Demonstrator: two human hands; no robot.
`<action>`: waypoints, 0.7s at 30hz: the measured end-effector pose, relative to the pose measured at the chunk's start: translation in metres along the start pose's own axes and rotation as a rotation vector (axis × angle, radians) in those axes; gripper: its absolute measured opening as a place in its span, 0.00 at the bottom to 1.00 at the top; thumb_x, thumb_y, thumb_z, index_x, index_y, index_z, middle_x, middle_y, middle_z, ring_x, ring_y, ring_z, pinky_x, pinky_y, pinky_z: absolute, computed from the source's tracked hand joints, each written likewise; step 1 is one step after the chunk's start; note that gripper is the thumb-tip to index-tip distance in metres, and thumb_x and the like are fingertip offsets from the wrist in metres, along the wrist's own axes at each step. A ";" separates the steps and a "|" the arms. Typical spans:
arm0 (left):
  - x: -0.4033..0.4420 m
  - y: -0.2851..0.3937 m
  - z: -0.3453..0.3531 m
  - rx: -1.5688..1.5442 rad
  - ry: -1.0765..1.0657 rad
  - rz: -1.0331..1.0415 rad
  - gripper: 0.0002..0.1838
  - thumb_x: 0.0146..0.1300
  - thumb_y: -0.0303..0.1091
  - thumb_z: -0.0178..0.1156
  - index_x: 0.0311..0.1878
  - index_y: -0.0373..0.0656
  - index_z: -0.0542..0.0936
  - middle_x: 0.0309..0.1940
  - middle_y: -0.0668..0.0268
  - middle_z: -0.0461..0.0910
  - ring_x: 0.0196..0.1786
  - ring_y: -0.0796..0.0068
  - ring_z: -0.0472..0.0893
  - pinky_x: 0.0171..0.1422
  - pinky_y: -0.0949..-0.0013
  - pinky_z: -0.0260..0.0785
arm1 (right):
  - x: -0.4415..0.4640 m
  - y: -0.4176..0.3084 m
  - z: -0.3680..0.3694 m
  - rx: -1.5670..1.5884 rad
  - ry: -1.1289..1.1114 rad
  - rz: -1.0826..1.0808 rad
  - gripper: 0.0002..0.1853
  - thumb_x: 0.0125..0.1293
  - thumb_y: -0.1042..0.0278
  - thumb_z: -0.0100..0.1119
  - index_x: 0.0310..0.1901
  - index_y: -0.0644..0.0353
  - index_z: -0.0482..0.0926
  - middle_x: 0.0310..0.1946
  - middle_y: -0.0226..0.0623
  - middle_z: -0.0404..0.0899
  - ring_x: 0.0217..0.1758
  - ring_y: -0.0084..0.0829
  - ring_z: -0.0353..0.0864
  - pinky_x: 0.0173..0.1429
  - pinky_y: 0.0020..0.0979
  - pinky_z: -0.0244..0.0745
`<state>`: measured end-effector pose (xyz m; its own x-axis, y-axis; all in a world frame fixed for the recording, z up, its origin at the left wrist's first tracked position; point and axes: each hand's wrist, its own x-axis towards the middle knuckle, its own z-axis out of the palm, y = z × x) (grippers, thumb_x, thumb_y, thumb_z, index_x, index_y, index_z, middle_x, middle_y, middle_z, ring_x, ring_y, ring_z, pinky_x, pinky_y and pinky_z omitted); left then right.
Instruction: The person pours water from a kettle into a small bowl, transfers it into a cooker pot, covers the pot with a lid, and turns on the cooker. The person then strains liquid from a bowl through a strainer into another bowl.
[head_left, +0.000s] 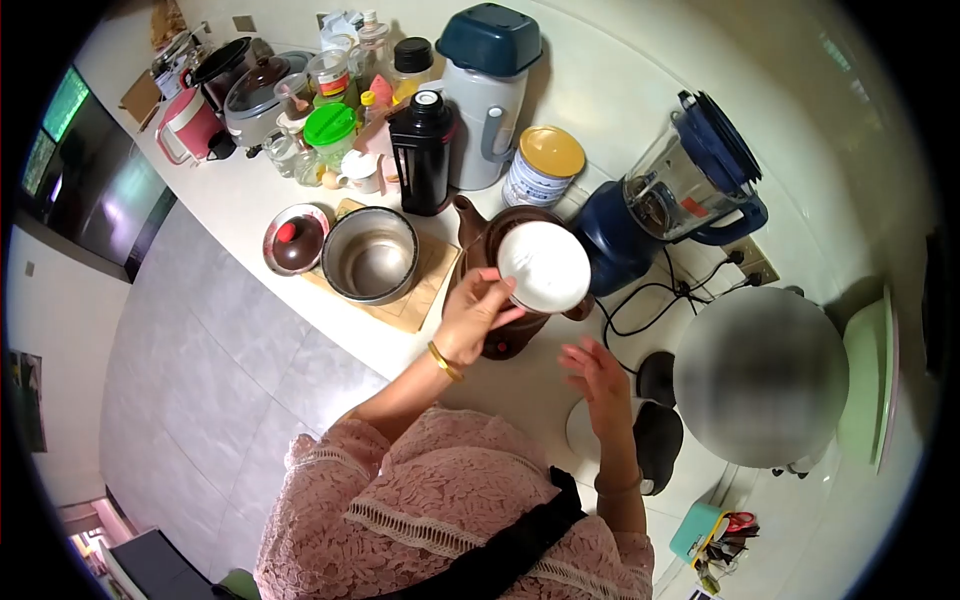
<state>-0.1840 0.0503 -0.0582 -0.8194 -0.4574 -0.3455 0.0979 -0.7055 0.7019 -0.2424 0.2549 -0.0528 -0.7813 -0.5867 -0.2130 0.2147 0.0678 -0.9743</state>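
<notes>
My left hand (478, 315) pinches the rim of a small white bowl (545, 268) and holds it over a brown clay pot (510, 222) with a spout. The bowl hides much of the pot's opening. To the right, my right hand (600, 375) is raised with its fingers apart, holding nothing. A grey-brown bowl (370, 255) sits on a wooden board (432, 275) left of the pot. Beside it, a dark lid with a red knob (297, 240) lies on a dish.
Behind the pot stand a black flask (422, 155), a grey thermos (487, 110), a tin with a yellow lid (545, 167) and a blue blender (615, 235). Black cables (640, 300) run right of it. Jars and a green-lidded container (330, 125) stand at the back left.
</notes>
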 end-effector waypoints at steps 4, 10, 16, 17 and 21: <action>-0.012 -0.010 0.005 -0.023 -0.010 -0.021 0.16 0.57 0.33 0.56 0.45 0.36 0.65 0.38 0.63 0.71 0.42 0.75 0.73 0.45 0.72 0.73 | 0.029 0.002 0.013 0.341 -0.038 0.171 0.27 0.63 0.53 0.43 0.57 0.64 0.56 0.52 0.45 0.65 0.51 0.35 0.70 0.50 0.34 0.67; -0.010 -0.020 -0.001 0.020 -0.073 -0.088 0.14 0.58 0.31 0.54 0.46 0.42 0.67 0.38 0.67 0.70 0.44 0.76 0.73 0.47 0.73 0.71 | 0.040 0.004 0.025 0.429 0.007 0.134 0.18 0.60 0.67 0.47 0.52 0.61 0.61 0.48 0.39 0.68 0.48 0.31 0.72 0.43 0.30 0.72; -0.001 -0.025 -0.003 -0.003 -0.144 -0.125 0.16 0.57 0.35 0.56 0.45 0.39 0.66 0.42 0.63 0.72 0.45 0.76 0.73 0.48 0.71 0.69 | 0.046 0.002 0.027 0.496 0.067 0.098 0.19 0.58 0.68 0.50 0.51 0.60 0.62 0.44 0.35 0.70 0.46 0.27 0.72 0.43 0.26 0.72; 0.000 -0.024 -0.002 -0.009 -0.167 -0.140 0.17 0.58 0.35 0.56 0.47 0.39 0.65 0.43 0.63 0.71 0.46 0.75 0.72 0.48 0.71 0.69 | 0.049 -0.001 0.027 0.516 0.079 0.084 0.19 0.57 0.68 0.51 0.50 0.60 0.63 0.43 0.34 0.71 0.45 0.27 0.72 0.43 0.26 0.72; 0.005 -0.028 -0.006 0.025 -0.229 -0.208 0.15 0.61 0.33 0.51 0.50 0.39 0.66 0.45 0.63 0.70 0.48 0.71 0.72 0.50 0.69 0.68 | 0.059 -0.015 0.028 0.452 0.149 0.079 0.19 0.55 0.67 0.53 0.48 0.61 0.65 0.43 0.34 0.71 0.45 0.26 0.72 0.43 0.24 0.71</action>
<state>-0.1880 0.0645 -0.0830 -0.9265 -0.1690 -0.3362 -0.0968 -0.7562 0.6471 -0.2751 0.1971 -0.0490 -0.8209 -0.4695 -0.3251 0.4839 -0.2697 -0.8326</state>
